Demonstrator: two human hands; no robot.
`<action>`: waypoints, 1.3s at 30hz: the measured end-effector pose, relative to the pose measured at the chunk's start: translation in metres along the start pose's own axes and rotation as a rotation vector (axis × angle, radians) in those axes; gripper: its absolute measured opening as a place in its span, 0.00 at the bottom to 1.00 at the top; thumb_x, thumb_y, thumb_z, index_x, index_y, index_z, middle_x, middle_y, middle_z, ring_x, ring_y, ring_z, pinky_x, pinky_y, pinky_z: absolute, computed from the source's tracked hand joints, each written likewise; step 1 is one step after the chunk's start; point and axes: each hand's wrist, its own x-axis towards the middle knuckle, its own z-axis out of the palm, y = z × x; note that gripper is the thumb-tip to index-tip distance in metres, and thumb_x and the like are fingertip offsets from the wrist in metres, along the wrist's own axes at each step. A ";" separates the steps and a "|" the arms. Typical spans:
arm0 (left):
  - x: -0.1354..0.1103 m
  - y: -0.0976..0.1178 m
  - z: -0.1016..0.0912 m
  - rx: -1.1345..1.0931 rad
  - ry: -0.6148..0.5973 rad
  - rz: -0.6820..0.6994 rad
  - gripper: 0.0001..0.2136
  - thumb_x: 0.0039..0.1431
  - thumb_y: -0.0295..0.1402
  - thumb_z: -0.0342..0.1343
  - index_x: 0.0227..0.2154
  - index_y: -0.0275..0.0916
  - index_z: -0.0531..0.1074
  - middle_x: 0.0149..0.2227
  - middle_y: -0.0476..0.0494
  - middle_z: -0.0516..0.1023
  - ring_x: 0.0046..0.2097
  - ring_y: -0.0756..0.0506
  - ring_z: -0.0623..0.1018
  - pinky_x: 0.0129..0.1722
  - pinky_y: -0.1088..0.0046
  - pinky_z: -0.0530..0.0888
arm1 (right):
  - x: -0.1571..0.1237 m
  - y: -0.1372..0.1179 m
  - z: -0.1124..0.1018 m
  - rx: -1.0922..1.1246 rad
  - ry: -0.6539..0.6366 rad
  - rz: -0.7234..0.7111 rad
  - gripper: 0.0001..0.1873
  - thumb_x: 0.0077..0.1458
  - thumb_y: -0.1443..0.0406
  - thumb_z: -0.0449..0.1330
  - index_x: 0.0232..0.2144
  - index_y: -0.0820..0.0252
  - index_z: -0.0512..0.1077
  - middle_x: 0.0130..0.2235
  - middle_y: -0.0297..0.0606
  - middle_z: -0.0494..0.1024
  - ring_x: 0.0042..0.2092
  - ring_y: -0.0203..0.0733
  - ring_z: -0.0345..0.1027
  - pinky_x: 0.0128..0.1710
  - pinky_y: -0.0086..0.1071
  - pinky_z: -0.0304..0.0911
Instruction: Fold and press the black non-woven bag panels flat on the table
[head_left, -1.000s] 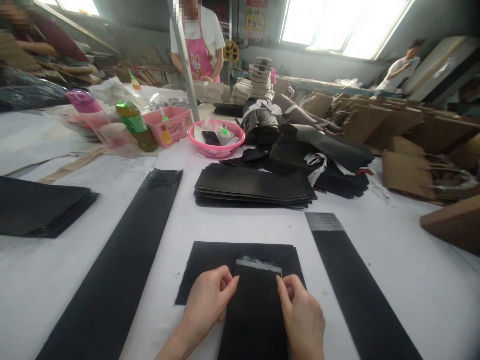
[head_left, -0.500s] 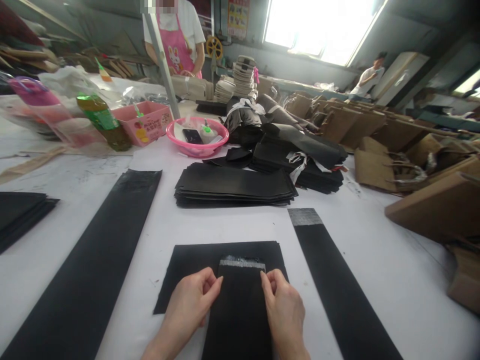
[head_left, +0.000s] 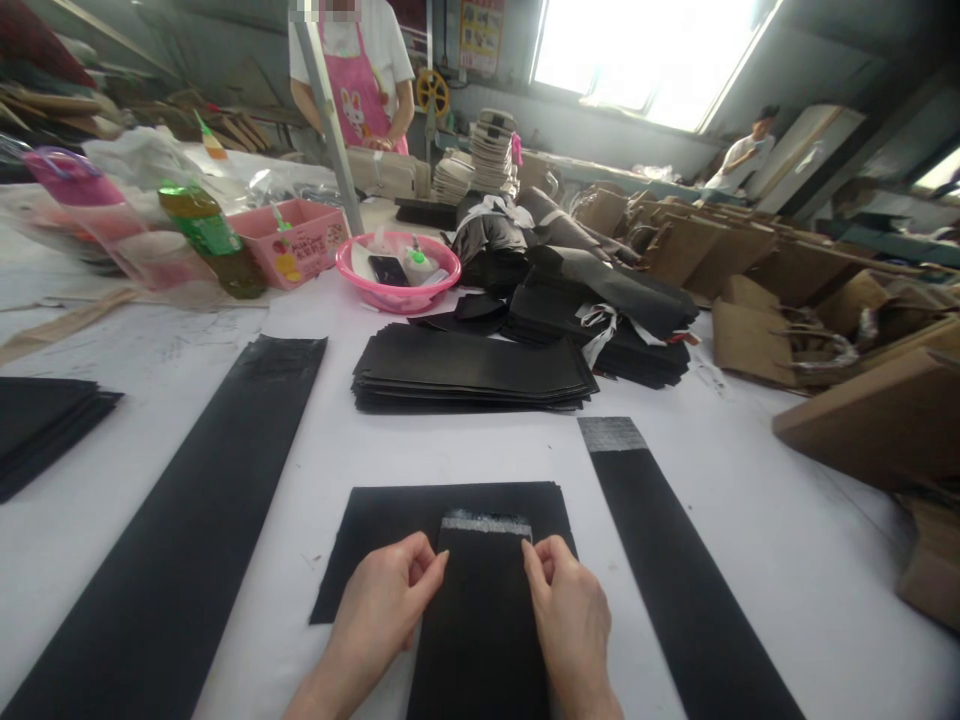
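A black strip (head_left: 480, 620) with a greyish band across its far end lies over a wider black rectangular piece (head_left: 375, 515). My left hand (head_left: 390, 605) pinches the strip's left edge near that end, thumb against fingertips. At the opposite edge my right hand (head_left: 568, 610) pinches it the same way. The near part of the strip runs out of view at the bottom. Dark, wet-looking smears show just beyond the grey band. To the right lies another black strip (head_left: 690, 570) with a grey end; a wide black strip (head_left: 180, 530) lies on the left.
Beyond my hands sits a stack of black pieces (head_left: 472, 370), with tied black bundles (head_left: 600, 310) behind it. A pink basin (head_left: 397, 295) holds a phone. Brown bags (head_left: 862, 410) crowd the right side. Across the table stands a person in a pink apron (head_left: 364, 100).
The view has shifted very slightly. Both hands keep their pinch on the strip, which lies practically where it was.
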 end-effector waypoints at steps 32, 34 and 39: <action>-0.001 0.010 -0.003 0.091 0.057 0.016 0.16 0.63 0.40 0.49 0.21 0.38 0.63 0.17 0.53 0.70 0.17 0.51 0.70 0.20 0.78 0.56 | 0.004 0.001 -0.001 -0.013 -0.033 0.011 0.16 0.63 0.54 0.50 0.27 0.53 0.67 0.24 0.30 0.73 0.28 0.40 0.68 0.26 0.29 0.48; 0.000 0.010 -0.003 0.082 0.051 0.022 0.16 0.63 0.40 0.49 0.22 0.39 0.63 0.16 0.54 0.69 0.17 0.50 0.70 0.21 0.77 0.56 | 0.003 0.001 -0.002 -0.012 -0.034 0.016 0.17 0.63 0.54 0.50 0.26 0.53 0.67 0.24 0.30 0.73 0.28 0.40 0.68 0.26 0.29 0.48; 0.000 0.009 -0.003 0.072 0.049 0.020 0.16 0.63 0.40 0.49 0.22 0.39 0.63 0.17 0.53 0.70 0.17 0.50 0.70 0.21 0.77 0.56 | 0.003 0.001 -0.002 -0.010 -0.037 0.015 0.17 0.63 0.54 0.50 0.27 0.53 0.67 0.24 0.31 0.73 0.28 0.41 0.69 0.25 0.29 0.48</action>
